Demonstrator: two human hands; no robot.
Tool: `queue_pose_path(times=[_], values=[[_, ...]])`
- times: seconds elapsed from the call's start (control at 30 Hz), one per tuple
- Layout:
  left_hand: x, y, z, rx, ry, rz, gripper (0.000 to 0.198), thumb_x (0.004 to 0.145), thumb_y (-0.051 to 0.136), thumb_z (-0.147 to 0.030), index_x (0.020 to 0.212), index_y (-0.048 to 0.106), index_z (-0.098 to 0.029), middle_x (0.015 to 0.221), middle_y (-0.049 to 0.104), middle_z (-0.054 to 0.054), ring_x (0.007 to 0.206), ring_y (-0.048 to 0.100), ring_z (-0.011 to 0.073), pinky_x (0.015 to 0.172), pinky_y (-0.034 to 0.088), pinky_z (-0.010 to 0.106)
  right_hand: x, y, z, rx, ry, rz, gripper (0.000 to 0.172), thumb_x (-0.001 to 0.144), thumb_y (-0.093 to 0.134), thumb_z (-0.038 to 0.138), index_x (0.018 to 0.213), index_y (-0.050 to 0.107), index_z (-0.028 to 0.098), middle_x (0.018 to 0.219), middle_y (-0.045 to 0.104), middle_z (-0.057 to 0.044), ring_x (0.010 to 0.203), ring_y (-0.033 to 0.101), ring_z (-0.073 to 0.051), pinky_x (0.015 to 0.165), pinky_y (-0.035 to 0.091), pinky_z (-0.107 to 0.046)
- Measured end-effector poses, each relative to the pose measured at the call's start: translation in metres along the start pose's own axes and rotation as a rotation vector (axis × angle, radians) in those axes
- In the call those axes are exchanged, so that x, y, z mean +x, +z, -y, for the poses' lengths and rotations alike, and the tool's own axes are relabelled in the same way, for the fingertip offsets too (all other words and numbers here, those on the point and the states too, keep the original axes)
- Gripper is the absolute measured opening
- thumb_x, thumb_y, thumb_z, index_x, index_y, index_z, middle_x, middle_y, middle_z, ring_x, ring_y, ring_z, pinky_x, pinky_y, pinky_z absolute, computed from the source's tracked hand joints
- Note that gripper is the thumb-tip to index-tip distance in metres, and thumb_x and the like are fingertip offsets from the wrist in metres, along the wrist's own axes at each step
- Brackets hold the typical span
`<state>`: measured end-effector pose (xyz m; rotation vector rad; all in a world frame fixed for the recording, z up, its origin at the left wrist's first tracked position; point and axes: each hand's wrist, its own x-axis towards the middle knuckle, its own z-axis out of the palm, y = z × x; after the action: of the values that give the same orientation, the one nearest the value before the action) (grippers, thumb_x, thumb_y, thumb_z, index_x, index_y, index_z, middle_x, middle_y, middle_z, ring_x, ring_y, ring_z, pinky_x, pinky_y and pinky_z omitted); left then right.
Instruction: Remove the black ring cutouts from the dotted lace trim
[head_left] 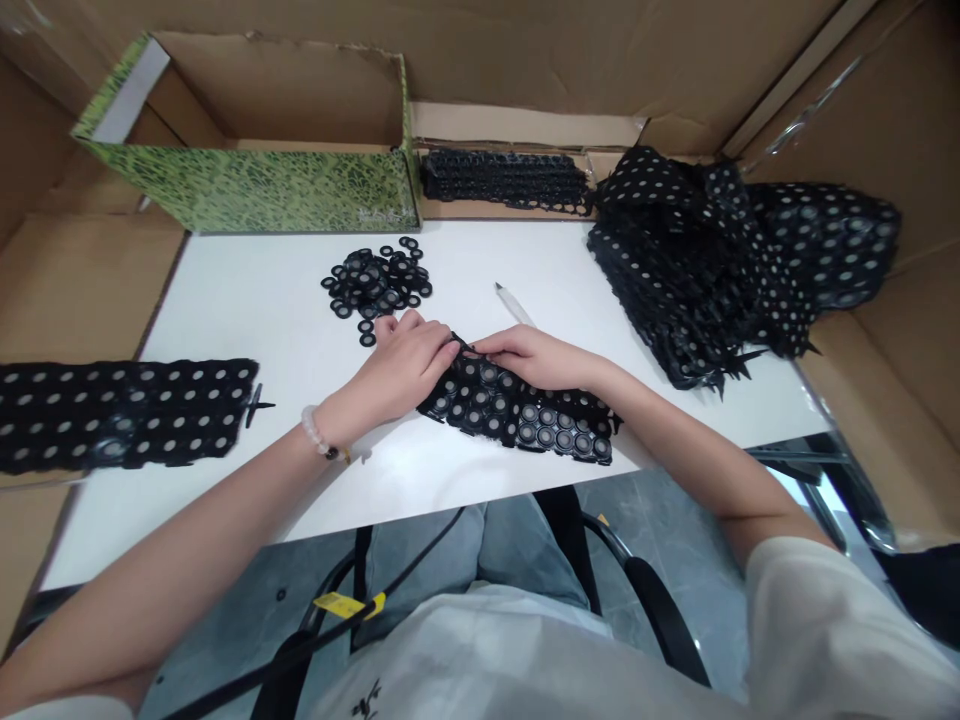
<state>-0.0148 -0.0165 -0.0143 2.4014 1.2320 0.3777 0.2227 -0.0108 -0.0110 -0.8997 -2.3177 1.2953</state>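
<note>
A black rubber sheet [491,405] with rows of moulded round rings lies on the white table in front of me. My left hand [412,365] is closed on the sheet's upper left edge, its fingers bent. My right hand [536,357] pinches that same edge with thumb and forefinger, close beside the left. What sits between the fingertips is partly hidden. Just beyond my left hand is a heap of loose black rubber rings [375,280], with a few strays around it. A pen [514,303] with a pale barrel rests past my right hand.
Another ringed sheet [120,412] hangs over the table's left edge. A green patterned box [262,185] stands at the back left. Beside it is a stack of perforated black strips [506,180]. A large pile of ringed sheets [690,260] fills the back right. Cardboard walls [540,50] surround the table.
</note>
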Motion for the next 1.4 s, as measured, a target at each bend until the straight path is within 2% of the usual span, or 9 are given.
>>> queue_pose_path(times=[0.13, 0.37, 0.6, 0.7, 0.83, 0.93, 1.03, 1.2, 1.4], values=[[0.001, 0.004, 0.004, -0.046, -0.018, 0.010, 0.043, 0.106, 0.033, -0.056, 0.081, 0.046, -0.024, 0.088, 0.063, 0.009, 0.100, 0.052, 0.0329, 0.098, 0.033, 0.055, -0.001, 0.005, 0.004, -0.039, -0.007, -0.036, 0.044, 0.092, 0.043, 0.007, 0.112, 0.080, 0.019, 0.116, 0.082, -0.005, 0.112, 0.072, -0.025, 0.106, 0.052, -0.039], [0.003, 0.004, 0.015, -0.196, -0.063, 0.034, 0.044, 0.104, 0.033, -0.062, 0.090, 0.051, -0.025, 0.092, 0.059, 0.006, 0.101, 0.048, 0.0307, 0.098, 0.032, 0.051, -0.001, 0.009, 0.005, 0.009, -0.001, -0.092, 0.053, 0.086, 0.043, 0.005, 0.117, 0.082, 0.024, 0.121, 0.082, -0.001, 0.125, 0.071, -0.026, 0.115, 0.049, -0.045], [0.003, 0.005, 0.004, -0.013, 0.022, 0.008, 0.033, 0.104, 0.026, -0.044, 0.081, 0.039, -0.024, 0.089, 0.059, 0.009, 0.100, 0.048, 0.0321, 0.094, 0.029, 0.052, 0.002, 0.013, 0.005, 0.000, 0.046, -0.128, 0.056, 0.081, 0.042, 0.003, 0.114, 0.083, 0.023, 0.118, 0.082, 0.001, 0.128, 0.071, -0.024, 0.120, 0.047, -0.042], [0.005, 0.004, 0.003, 0.033, 0.036, 0.007, 0.031, 0.102, 0.029, -0.041, 0.078, 0.036, -0.024, 0.085, 0.061, 0.010, 0.101, 0.049, 0.0333, 0.090, 0.030, 0.053, 0.003, 0.014, 0.001, 0.005, 0.021, -0.147, 0.054, 0.081, 0.042, 0.004, 0.111, 0.084, 0.022, 0.115, 0.083, 0.000, 0.127, 0.071, -0.025, 0.118, 0.049, -0.041], [0.007, 0.004, 0.006, 0.021, 0.040, 0.004, 0.029, 0.101, 0.032, -0.037, 0.076, 0.038, -0.023, 0.085, 0.064, 0.011, 0.101, 0.049, 0.0328, 0.088, 0.030, 0.052, 0.005, 0.015, -0.004, 0.028, 0.047, -0.150, 0.048, 0.083, 0.044, 0.008, 0.104, 0.085, 0.021, 0.107, 0.084, 0.000, 0.115, 0.075, -0.026, 0.111, 0.053, -0.042], [0.008, 0.004, 0.009, -0.004, 0.012, -0.002, 0.029, 0.100, 0.031, -0.036, 0.077, 0.041, -0.022, 0.084, 0.064, 0.010, 0.100, 0.049, 0.0321, 0.088, 0.030, 0.052, 0.008, 0.016, -0.008, 0.112, 0.083, -0.188, 0.042, 0.083, 0.046, 0.013, 0.100, 0.084, 0.020, 0.106, 0.083, -0.001, 0.117, 0.073, -0.026, 0.113, 0.052, -0.044], [0.009, 0.005, 0.012, -0.013, -0.024, -0.018, 0.028, 0.098, 0.033, -0.034, 0.075, 0.043, -0.022, 0.081, 0.062, 0.009, 0.099, 0.048, 0.0317, 0.088, 0.030, 0.051, 0.011, 0.016, -0.013, 0.211, 0.105, -0.199, 0.042, 0.078, 0.048, 0.012, 0.100, 0.083, 0.020, 0.107, 0.082, -0.003, 0.121, 0.071, -0.026, 0.119, 0.047, -0.047], [0.012, 0.004, 0.015, -0.066, -0.061, -0.006, 0.028, 0.096, 0.034, -0.033, 0.072, 0.044, -0.022, 0.079, 0.060, 0.008, 0.098, 0.048, 0.0311, 0.090, 0.032, 0.051, 0.014, 0.012, -0.016, 0.324, 0.144, -0.177, 0.041, 0.070, 0.047, 0.009, 0.098, 0.076, 0.016, 0.104, 0.080, -0.005, 0.112, 0.070, -0.025, 0.114, 0.046, -0.049], [0.008, 0.003, 0.009, -0.072, 0.028, 0.012, 0.030, 0.100, 0.032, -0.039, 0.077, 0.043, -0.023, 0.080, 0.062, 0.008, 0.097, 0.050, 0.0310, 0.092, 0.035, 0.053, 0.013, 0.010, -0.007, 0.346, 0.180, -0.175, 0.030, 0.071, 0.047, 0.009, 0.090, 0.070, 0.017, 0.095, 0.074, -0.003, 0.100, 0.065, -0.021, 0.103, 0.047, -0.041]])
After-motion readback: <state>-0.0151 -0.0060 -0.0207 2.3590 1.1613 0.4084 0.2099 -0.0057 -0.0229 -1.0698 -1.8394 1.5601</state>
